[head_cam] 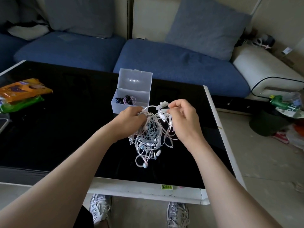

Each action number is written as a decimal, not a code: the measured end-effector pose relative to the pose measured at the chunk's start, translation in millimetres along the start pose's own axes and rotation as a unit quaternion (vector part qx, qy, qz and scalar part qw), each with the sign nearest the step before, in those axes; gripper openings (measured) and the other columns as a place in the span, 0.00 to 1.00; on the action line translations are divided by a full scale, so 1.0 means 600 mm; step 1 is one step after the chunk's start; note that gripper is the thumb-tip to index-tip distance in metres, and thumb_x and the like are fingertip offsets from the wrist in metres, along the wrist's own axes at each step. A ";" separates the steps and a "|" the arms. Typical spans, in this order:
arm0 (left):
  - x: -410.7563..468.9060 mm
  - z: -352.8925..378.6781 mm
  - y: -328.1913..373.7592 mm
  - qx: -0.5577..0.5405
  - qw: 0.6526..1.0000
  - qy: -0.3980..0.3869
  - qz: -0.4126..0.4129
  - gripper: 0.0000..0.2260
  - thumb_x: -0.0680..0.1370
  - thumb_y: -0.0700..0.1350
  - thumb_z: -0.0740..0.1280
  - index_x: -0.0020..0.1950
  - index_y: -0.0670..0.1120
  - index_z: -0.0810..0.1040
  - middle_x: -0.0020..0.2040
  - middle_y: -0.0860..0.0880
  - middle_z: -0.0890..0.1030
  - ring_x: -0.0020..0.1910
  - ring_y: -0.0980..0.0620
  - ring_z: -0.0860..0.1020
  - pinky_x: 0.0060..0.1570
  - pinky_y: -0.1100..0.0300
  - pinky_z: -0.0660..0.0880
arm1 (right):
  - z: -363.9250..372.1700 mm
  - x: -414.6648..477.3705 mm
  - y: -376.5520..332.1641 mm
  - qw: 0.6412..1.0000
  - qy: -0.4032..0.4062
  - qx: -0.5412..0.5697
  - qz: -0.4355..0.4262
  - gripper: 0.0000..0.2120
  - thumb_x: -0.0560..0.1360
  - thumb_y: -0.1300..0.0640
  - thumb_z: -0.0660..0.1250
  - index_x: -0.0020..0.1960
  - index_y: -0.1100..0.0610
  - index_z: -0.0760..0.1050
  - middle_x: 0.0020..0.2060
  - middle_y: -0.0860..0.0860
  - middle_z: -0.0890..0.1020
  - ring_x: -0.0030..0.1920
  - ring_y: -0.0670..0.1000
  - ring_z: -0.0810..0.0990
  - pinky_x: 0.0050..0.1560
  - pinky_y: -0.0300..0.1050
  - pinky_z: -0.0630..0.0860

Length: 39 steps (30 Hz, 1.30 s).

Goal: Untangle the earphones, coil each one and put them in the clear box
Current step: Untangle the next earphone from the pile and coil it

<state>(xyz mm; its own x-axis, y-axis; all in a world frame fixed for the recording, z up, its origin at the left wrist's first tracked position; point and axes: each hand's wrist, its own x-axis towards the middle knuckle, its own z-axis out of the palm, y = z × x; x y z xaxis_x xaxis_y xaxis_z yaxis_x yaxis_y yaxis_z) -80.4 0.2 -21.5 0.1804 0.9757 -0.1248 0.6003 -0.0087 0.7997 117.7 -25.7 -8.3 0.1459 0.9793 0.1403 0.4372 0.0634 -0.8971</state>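
Both forearms reach in from the bottom corners of the frame, above a pair of laced shoes (100, 209) on the pale floor (263, 170). They meet over a glossy black table (65, 129) with a white rim. Behind it, a blue sofa (164, 63) with a grey-blue cushion (207, 28) fills the upper frame.

At the left edge lie an orange packet (24, 89) and a green packet (21, 104), touching. The clear box (130, 106) stands at the table's far edge, centre frame, with its lid (135, 81) upright, and a dark and purple coiled set (127, 99) lies inside.

Just in front of the box, the tangled white and blue earphones (148, 139) hang between the hands above the table. The left hand (131, 120) curls its fingers round the top of the knot. The right hand (182, 119) pinches a white cord beside it.
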 end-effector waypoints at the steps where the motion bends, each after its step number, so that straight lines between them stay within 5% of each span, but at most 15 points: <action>1: 0.000 0.001 0.000 -0.006 1.000 0.005 -0.007 0.12 0.84 0.48 0.61 0.49 0.42 0.78 0.45 0.45 0.82 0.42 0.47 0.77 0.44 0.52 0.73 | -0.002 0.000 -0.006 1.000 -0.004 0.029 0.009 0.03 0.81 0.53 0.68 0.49 0.48 0.79 0.40 0.45 0.84 0.39 0.44 0.82 0.46 0.43 0.77; 7: 0.003 0.000 0.000 -0.046 0.997 0.033 -0.046 0.17 0.83 0.52 0.61 0.45 0.40 0.78 0.38 0.47 0.80 0.37 0.48 0.77 0.40 0.54 0.74 | 0.002 -0.002 0.003 0.992 -0.120 -0.018 0.039 0.25 0.71 0.51 0.81 0.58 0.41 0.68 0.52 0.48 0.83 0.47 0.49 0.86 0.49 0.48 0.83; 13: 0.000 -0.004 0.008 -0.088 0.992 0.024 -0.088 0.22 0.83 0.54 0.64 0.50 0.34 0.81 0.38 0.43 0.77 0.36 0.48 0.73 0.35 0.56 0.70 | -0.002 0.003 0.012 0.989 -0.035 -0.136 -0.040 0.13 0.77 0.66 0.73 0.43 0.48 0.82 0.40 0.41 0.83 0.35 0.39 0.79 0.36 0.25 0.70; 16: 0.001 -0.008 0.007 -0.096 0.988 0.009 -0.120 0.19 0.79 0.55 0.67 0.42 0.39 0.79 0.36 0.44 0.76 0.35 0.48 0.72 0.36 0.55 0.69 | 0.003 -0.001 0.013 0.967 -0.061 -0.232 -0.091 0.18 0.76 0.69 0.68 0.44 0.48 0.88 0.40 0.40 0.81 0.39 0.42 0.79 0.42 0.32 0.71; 18: 0.001 -0.010 0.006 -0.114 0.983 0.003 -0.141 0.18 0.78 0.56 0.68 0.42 0.40 0.81 0.36 0.44 0.77 0.35 0.47 0.73 0.36 0.54 0.70 | 0.011 -0.002 0.017 0.942 -0.060 -0.312 -0.110 0.16 0.78 0.65 0.70 0.50 0.45 0.87 0.53 0.44 0.81 0.56 0.53 0.77 0.54 0.48 0.69; 20: 0.003 -0.012 0.002 -0.125 0.980 0.001 -0.157 0.19 0.77 0.56 0.67 0.45 0.39 0.82 0.38 0.44 0.79 0.35 0.47 0.74 0.38 0.53 0.71 | 0.014 -0.003 0.020 0.934 -0.043 -0.342 -0.096 0.12 0.79 0.59 0.72 0.55 0.42 0.86 0.62 0.48 0.74 0.62 0.57 0.69 0.57 0.49 0.61; 22: 0.003 -0.013 -0.002 -0.119 0.979 0.004 -0.167 0.15 0.76 0.56 0.66 0.45 0.45 0.81 0.39 0.45 0.77 0.36 0.47 0.73 0.37 0.51 0.70 | 0.016 -0.005 0.018 0.937 -0.020 -0.332 -0.107 0.09 0.77 0.57 0.74 0.53 0.43 0.85 0.60 0.49 0.71 0.60 0.57 0.68 0.56 0.48 0.62; 25: 0.004 -0.013 -0.008 -0.112 0.978 0.016 -0.176 0.12 0.77 0.53 0.64 0.46 0.46 0.79 0.38 0.44 0.77 0.35 0.46 0.72 0.36 0.52 0.69 | 0.008 -0.010 0.003 0.956 -0.016 -0.285 -0.061 0.05 0.72 0.59 0.72 0.43 0.50 0.84 0.48 0.50 0.79 0.51 0.57 0.79 0.49 0.50 0.79; 29: 0.007 -0.010 -0.010 -0.115 0.976 0.015 -0.183 0.12 0.79 0.51 0.64 0.47 0.43 0.80 0.36 0.44 0.78 0.32 0.47 0.74 0.32 0.56 0.71 | 0.005 -0.017 -0.006 0.926 -0.191 -0.293 0.142 0.05 0.71 0.60 0.71 0.41 0.60 0.85 0.32 0.55 0.87 0.34 0.54 0.87 0.40 0.50 0.88; 33: 0.008 -0.009 -0.009 -0.122 0.975 0.023 -0.182 0.11 0.79 0.50 0.63 0.46 0.43 0.79 0.37 0.44 0.78 0.32 0.46 0.73 0.34 0.54 0.71 | 0.020 -0.022 0.016 0.883 -0.315 -0.280 0.207 0.14 0.68 0.50 0.80 0.47 0.60 0.88 0.41 0.57 0.89 0.43 0.54 0.89 0.50 0.49 0.87; 36: 0.007 -0.010 -0.008 -0.120 0.977 0.034 -0.176 0.10 0.79 0.50 0.63 0.45 0.44 0.77 0.38 0.43 0.76 0.34 0.46 0.72 0.37 0.51 0.69 | 0.028 -0.024 0.029 0.910 -0.316 -0.175 0.202 0.10 0.71 0.51 0.82 0.48 0.55 0.88 0.44 0.50 0.89 0.41 0.50 0.83 0.42 0.44 0.81; 39: 0.007 -0.012 -0.007 -0.125 0.976 0.045 -0.171 0.14 0.81 0.50 0.61 0.47 0.42 0.80 0.40 0.43 0.79 0.38 0.46 0.77 0.42 0.53 0.72 | 0.033 -0.022 0.032 0.936 -0.282 -0.086 0.194 0.02 0.77 0.59 0.75 0.47 0.58 0.87 0.42 0.57 0.88 0.41 0.49 0.83 0.46 0.44 0.79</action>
<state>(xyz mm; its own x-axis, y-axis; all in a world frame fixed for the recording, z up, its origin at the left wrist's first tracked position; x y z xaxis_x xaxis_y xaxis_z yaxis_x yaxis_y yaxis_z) -87.9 6.0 -20.9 -0.0740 0.9274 -0.3668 0.4031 0.3642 0.8396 106.5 -33.9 -35.4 -0.1464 0.8715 -0.4679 0.5925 -0.3015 -0.7470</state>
